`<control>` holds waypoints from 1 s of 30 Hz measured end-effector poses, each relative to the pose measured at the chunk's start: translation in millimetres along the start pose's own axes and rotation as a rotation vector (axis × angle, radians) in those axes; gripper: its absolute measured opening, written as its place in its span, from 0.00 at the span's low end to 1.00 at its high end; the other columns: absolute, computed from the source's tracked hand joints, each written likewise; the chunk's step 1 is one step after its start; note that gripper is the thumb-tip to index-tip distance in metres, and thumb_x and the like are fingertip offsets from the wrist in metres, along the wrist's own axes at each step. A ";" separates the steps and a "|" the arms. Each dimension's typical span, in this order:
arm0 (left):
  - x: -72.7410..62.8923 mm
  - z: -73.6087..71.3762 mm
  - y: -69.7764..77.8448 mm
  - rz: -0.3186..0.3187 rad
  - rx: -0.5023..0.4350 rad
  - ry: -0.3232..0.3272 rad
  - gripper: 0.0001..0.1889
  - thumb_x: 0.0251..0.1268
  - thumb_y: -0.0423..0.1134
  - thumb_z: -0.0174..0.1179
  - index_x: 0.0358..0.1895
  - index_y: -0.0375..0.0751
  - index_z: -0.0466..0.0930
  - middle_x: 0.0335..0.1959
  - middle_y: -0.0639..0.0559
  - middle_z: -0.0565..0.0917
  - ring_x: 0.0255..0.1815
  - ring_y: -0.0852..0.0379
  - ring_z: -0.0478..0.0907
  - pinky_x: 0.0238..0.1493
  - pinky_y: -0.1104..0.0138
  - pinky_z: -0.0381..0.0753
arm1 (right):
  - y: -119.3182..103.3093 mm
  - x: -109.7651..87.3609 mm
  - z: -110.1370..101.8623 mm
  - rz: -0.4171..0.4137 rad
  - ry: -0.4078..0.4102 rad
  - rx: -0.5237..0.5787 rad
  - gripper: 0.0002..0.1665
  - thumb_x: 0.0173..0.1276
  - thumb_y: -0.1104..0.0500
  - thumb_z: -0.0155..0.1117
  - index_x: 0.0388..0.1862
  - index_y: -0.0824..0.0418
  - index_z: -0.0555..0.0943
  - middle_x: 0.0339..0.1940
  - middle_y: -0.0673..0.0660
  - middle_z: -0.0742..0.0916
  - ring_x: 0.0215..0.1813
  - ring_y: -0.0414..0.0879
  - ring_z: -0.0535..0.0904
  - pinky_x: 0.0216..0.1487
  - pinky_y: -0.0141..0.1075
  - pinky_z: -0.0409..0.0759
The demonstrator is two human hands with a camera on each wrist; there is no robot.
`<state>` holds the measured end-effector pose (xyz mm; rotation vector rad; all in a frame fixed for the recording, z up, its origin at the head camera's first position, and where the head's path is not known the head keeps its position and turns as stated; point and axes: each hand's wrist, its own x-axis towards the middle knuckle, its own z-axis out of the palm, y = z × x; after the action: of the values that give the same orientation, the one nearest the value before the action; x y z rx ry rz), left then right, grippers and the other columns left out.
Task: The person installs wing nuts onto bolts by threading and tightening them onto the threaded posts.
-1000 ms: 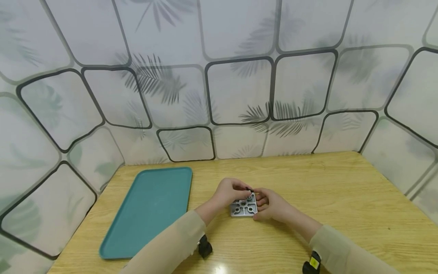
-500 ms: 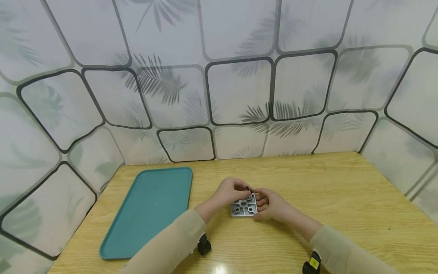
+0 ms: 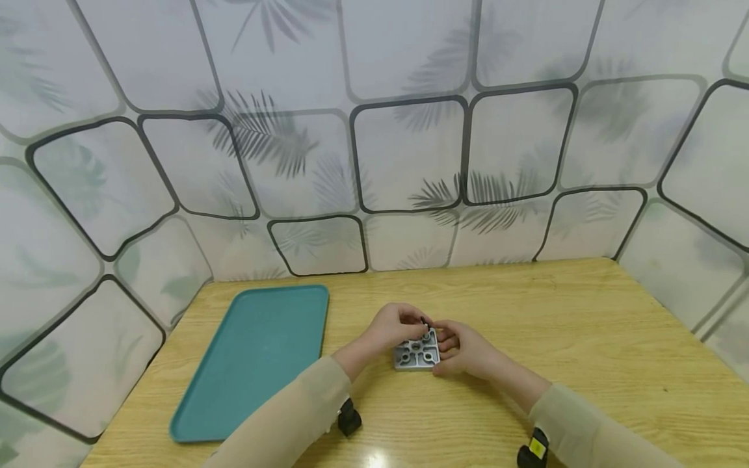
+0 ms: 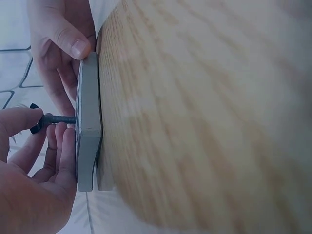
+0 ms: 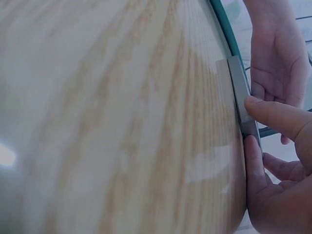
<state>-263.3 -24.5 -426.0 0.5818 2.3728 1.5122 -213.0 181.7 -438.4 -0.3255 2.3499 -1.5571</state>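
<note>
A square silver metal plate (image 3: 417,359) with ribs and round holes lies flat on the wooden table. My left hand (image 3: 391,325) reaches over its far side and pinches a black-headed bolt (image 4: 60,119) between thumb and fingers. In the left wrist view, the bolt's threaded shank stands square to the plate's face, its end right at the surface. My right hand (image 3: 471,352) holds the plate by its right edge, the thumb at the near corner and the other fingers along the side. The right wrist view shows that thumb (image 5: 273,113) against the plate's edge.
A teal tray (image 3: 263,354) lies on the left part of the wooden table (image 3: 585,338). Patterned fabric walls (image 3: 409,156) rise behind the table and at both sides. Black wrist devices hang below both sleeves.
The bolt's black head has turned slightly in my left fingers. Both hands and the plate stay in nearly the same place.
</note>
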 end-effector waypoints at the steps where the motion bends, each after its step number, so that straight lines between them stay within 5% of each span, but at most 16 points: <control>1: 0.0 0.0 -0.1 0.000 -0.002 -0.001 0.07 0.71 0.32 0.67 0.48 0.37 0.91 0.42 0.45 0.90 0.38 0.65 0.80 0.44 0.73 0.83 | -0.1 0.0 0.1 -0.002 0.000 0.000 0.56 0.55 0.74 0.81 0.79 0.78 0.61 0.56 0.67 0.79 0.53 0.51 0.79 0.53 0.39 0.84; 30: 3.3 1.3 -1.8 -0.057 -0.067 -0.001 0.08 0.70 0.31 0.68 0.49 0.33 0.88 0.34 0.52 0.83 0.35 0.63 0.77 0.40 0.72 0.84 | 0.4 1.1 0.0 -0.018 0.000 0.000 0.55 0.54 0.74 0.80 0.78 0.79 0.62 0.54 0.66 0.80 0.53 0.51 0.79 0.53 0.38 0.85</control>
<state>-266.0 -22.5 -428.2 0.4953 2.3080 1.5598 -214.0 181.5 -438.9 -0.3472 2.3532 -1.5645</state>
